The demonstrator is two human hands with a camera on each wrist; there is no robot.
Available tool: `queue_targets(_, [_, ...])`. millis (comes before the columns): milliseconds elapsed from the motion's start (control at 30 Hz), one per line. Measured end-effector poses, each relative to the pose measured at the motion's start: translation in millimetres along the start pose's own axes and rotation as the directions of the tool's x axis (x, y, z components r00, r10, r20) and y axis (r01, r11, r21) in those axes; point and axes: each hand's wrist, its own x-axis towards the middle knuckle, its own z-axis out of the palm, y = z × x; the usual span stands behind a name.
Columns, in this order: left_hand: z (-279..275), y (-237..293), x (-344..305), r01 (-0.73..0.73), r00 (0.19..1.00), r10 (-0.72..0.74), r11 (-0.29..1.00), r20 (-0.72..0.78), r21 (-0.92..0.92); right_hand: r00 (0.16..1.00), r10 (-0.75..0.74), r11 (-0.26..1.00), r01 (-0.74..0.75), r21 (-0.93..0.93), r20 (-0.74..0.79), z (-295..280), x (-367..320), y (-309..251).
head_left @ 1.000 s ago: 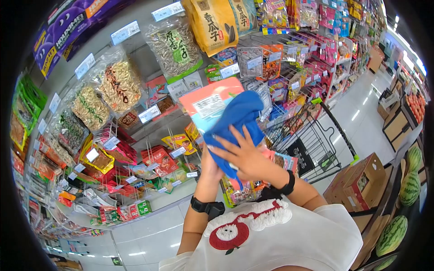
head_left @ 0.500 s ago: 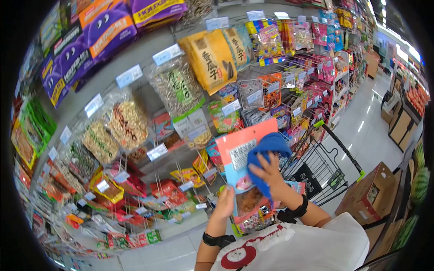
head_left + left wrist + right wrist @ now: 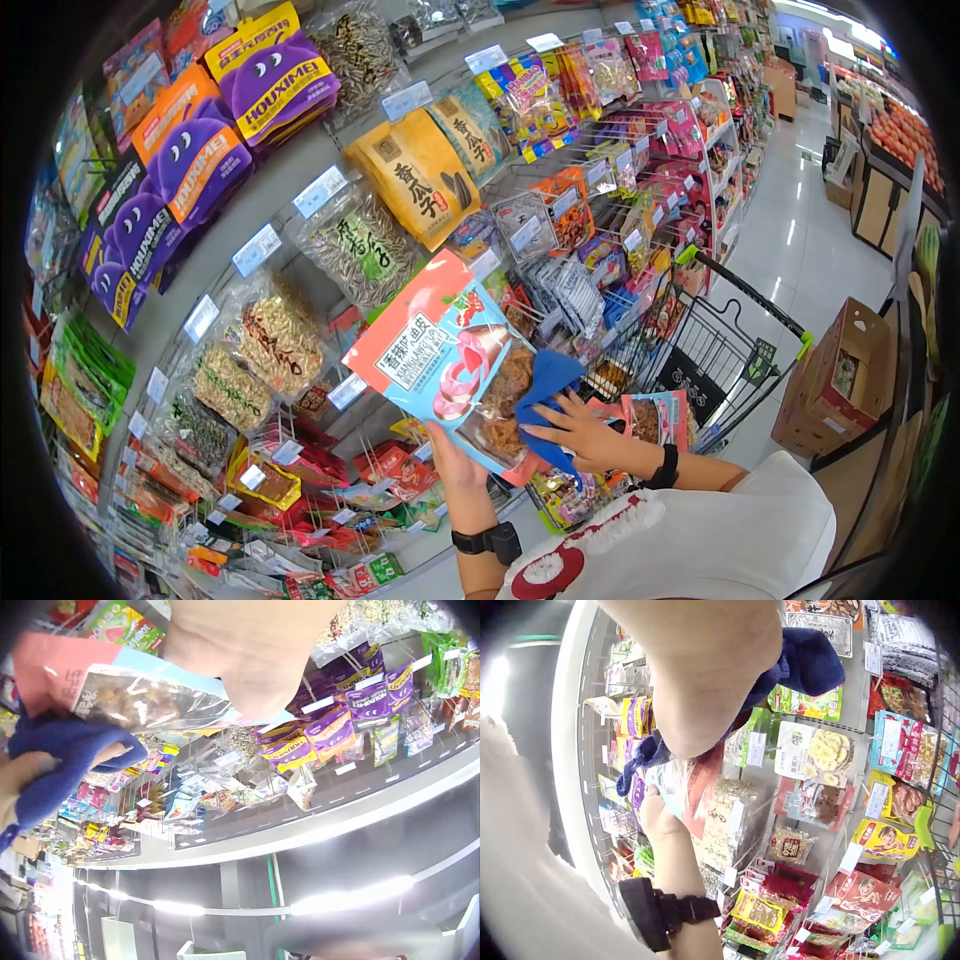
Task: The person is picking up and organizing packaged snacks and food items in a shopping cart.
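Note:
In the head view, a pink and light-blue snack bag (image 3: 400,350) with a clear window of brown pieces is held up in front of the shelves. My left hand (image 3: 457,465) grips its lower left edge. My right hand (image 3: 580,437) holds a blue cloth (image 3: 550,378) against the bag's lower right side, covering part of the window. The left wrist view shows the blue cloth (image 3: 75,750) bunched in the right fingers at the bag's edge. In the right wrist view, the cloth (image 3: 810,664) sticks out beside the right hand, which hides much of the bag.
Hanging snack bags fill the shelves (image 3: 240,285), with yellow seed packs (image 3: 415,180) just beyond the held bag. A shopping cart (image 3: 735,325) with packets inside stands close on the right. Behind it are an open cardboard box (image 3: 845,375) and a tiled aisle (image 3: 790,220).
The cloth has slid from across the bag's upper part to its lower right side, uncovering the printed front and window. The bag has tilted to the left, and the head view has shifted.

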Motion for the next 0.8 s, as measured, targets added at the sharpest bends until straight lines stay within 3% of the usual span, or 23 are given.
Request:
queue_targets(167, [3,-23,-17,0.173,0.982,-0.177,0.983,0.063,0.063,0.961,0.103,0.994,-0.092,0.053,-0.257,-25,9,19])
queue_targets(267, [2,-35,-28,0.214,0.954,-0.251,0.953,0.161,0.216,0.899,0.196,0.965,-0.105,0.241,-0.392,-35,7,41])
queue_targets(300, [1,-37,-29,0.229,0.949,-0.266,0.95,0.168,0.21,0.871,0.305,0.89,-0.117,0.441,-0.385,-33,7,47])
queue_targets(400, [-1,-39,-33,0.266,0.941,-0.299,0.943,0.157,0.199,0.798,0.434,0.818,-0.155,0.554,-0.418,-53,5,36])
queue_targets(433, [-2,-39,-33,0.27,0.944,-0.3,0.942,0.137,0.2,0.711,0.489,0.779,-0.096,0.62,-0.505,-51,8,31])
queue_targets(500, [-6,-37,-32,0.269,0.953,-0.289,0.946,0.095,0.182,0.66,0.725,0.267,-0.008,0.964,-0.195,-29,-7,51])
queue_targets(533, [-8,-35,-32,0.263,0.958,-0.278,0.951,0.073,0.161,0.651,0.759,-0.042,0.05,0.998,-0.001,-20,-18,61])
queue_targets(567, [-10,-33,-30,0.257,0.963,-0.266,0.956,0.051,0.14,0.624,0.77,-0.171,0.0,0.985,0.133,-22,-24,60])
queue_targets(667, [-14,-24,-22,0.311,0.947,-0.31,0.951,0.089,0.009,0.749,0.567,-0.378,-0.132,0.916,0.342,-23,-38,52])
queue_targets(700, [-25,-23,-19,0.354,0.93,-0.35,0.935,0.112,-0.025,0.823,0.506,-0.2,-0.182,0.963,0.26,-16,-41,52])
queue_targets(733, [-31,-25,-15,0.399,0.911,-0.389,0.915,0.136,-0.057,0.8,0.519,-0.201,-0.229,0.952,0.302,-14,-43,51])
queue_targets(767, [-27,-33,-11,0.348,0.937,-0.348,0.936,0.006,-0.059,0.774,0.533,-0.202,-0.275,0.94,0.341,-14,-43,47])
queue_targets(800, [-35,-39,-8,0.354,0.935,-0.351,0.934,-0.056,0.053,0.748,0.546,-0.203,-0.319,0.926,0.378,-17,-41,42])
